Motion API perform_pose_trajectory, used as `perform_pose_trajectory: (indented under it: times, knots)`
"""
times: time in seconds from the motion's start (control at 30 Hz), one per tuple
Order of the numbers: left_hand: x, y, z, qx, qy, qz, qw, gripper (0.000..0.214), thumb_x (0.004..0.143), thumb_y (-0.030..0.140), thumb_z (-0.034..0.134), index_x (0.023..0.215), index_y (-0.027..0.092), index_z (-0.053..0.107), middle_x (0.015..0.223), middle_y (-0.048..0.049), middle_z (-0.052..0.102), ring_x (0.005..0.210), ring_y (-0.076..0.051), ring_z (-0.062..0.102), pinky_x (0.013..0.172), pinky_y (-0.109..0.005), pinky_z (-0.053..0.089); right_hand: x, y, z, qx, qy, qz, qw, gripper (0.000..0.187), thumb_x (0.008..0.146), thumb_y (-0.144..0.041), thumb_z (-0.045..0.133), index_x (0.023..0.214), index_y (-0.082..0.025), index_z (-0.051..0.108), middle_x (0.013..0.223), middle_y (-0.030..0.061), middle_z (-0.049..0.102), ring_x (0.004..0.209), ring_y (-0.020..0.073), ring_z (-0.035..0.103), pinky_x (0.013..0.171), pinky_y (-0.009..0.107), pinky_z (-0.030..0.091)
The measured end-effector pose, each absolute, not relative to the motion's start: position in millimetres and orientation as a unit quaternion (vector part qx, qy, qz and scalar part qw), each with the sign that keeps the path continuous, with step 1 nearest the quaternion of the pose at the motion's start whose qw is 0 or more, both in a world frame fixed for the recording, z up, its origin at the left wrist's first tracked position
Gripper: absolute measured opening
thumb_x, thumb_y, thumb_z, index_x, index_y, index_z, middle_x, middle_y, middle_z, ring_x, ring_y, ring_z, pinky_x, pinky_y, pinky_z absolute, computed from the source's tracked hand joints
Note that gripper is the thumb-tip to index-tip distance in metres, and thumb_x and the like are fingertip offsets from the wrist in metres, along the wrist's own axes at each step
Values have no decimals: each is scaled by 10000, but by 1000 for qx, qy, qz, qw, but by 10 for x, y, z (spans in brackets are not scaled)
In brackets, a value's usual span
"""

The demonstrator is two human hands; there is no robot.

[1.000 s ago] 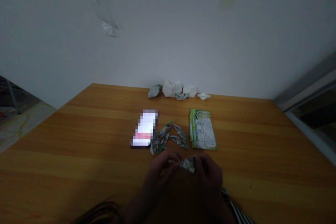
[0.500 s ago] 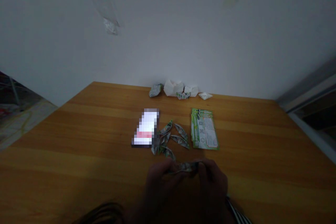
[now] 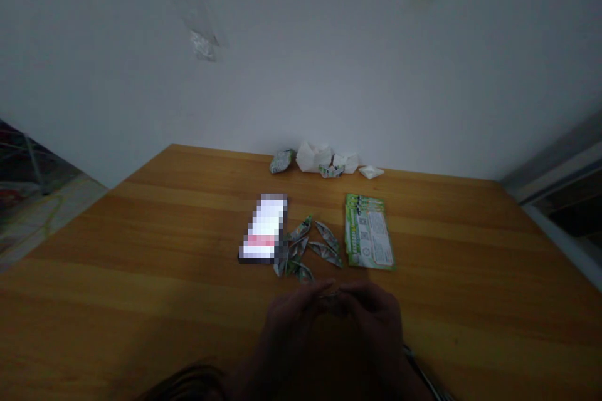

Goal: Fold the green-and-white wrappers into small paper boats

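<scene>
My left hand (image 3: 294, 319) and my right hand (image 3: 374, 313) meet at the near part of the table, fingertips pinched around a small folded piece of printed paper (image 3: 333, 302). Most of that paper is hidden behind my fingers and in shadow. Just beyond my hands lie several folded pieces of green and grey printed paper (image 3: 325, 253), pointed at the ends and loosely grouped. To their right sits a stack of green and white printed leaflets (image 3: 371, 235). On their left a phone (image 3: 266, 229) lies with its screen lit and blurred out.
Along the wall, at the back of the wooden table (image 3: 141, 238), stand a crumpled printed paper (image 3: 281, 161), white folded papers (image 3: 313, 156), a small printed folded paper (image 3: 332, 171) and a flat white one (image 3: 371, 171). Clear tape (image 3: 202, 44) hangs on the wall.
My hands have drawn closer together, and my fingers now cover more of the folded paper. The view has shifted slightly; the things on the table lie as before.
</scene>
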State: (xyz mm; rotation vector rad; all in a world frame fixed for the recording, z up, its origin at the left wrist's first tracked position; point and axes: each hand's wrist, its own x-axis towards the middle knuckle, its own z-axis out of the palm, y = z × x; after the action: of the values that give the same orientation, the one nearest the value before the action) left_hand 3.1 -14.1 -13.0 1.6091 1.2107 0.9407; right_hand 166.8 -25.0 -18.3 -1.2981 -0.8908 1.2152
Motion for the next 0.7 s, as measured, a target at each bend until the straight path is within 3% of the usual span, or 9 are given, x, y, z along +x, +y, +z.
perform_pose_trajectory:
  times: [0.13, 0.3, 0.43, 0.6, 0.7]
  knots:
    - [50, -91, -198, 611, 501, 369, 490, 393, 880, 301, 503, 1231, 184, 634, 781, -30, 744, 688, -180, 687, 669, -277, 560, 1682, -245, -222, -582, -358, 476, 554, 199, 685, -357, 767, 754, -174, 730, 608, 36, 734, 501, 183, 674, 467, 248, 553]
    - [44, -53, -189, 570, 515, 378, 516, 423, 884, 373, 522, 1245, 177, 621, 726, -16, 688, 673, -168, 637, 679, -285, 544, 1707, -280, -318, -596, -403, 447, 531, 285, 758, -379, 706, 966, -185, 713, 652, 33, 735, 527, 189, 682, 494, 255, 559]
    - [38, -63, -146, 607, 528, 329, 494, 232, 717, 272, 724, 938, 214, 763, 839, -51, 761, 785, -221, 679, 749, -293, 539, 1620, -282, -387, -583, -428, 442, 532, 210, 728, -378, 733, 845, -203, 722, 725, 53, 763, 653, 227, 724, 593, 277, 586]
    - [-3, -65, -223, 626, 539, 323, 462, 208, 804, 362, 631, 803, 216, 779, 734, -60, 776, 683, -228, 705, 667, -294, 569, 1492, -273, -474, -550, -443, 454, 542, 254, 799, -411, 672, 929, -194, 696, 706, 55, 756, 596, 212, 716, 535, 264, 578]
    - [-113, -28, -308, 654, 560, 372, 347, 206, 809, 365, 617, 822, 244, 784, 813, -72, 790, 744, -256, 723, 697, -310, 583, 1476, -259, -558, -538, -497, 406, 546, 265, 849, -409, 607, 1013, -213, 678, 755, 56, 764, 618, 208, 723, 547, 261, 584]
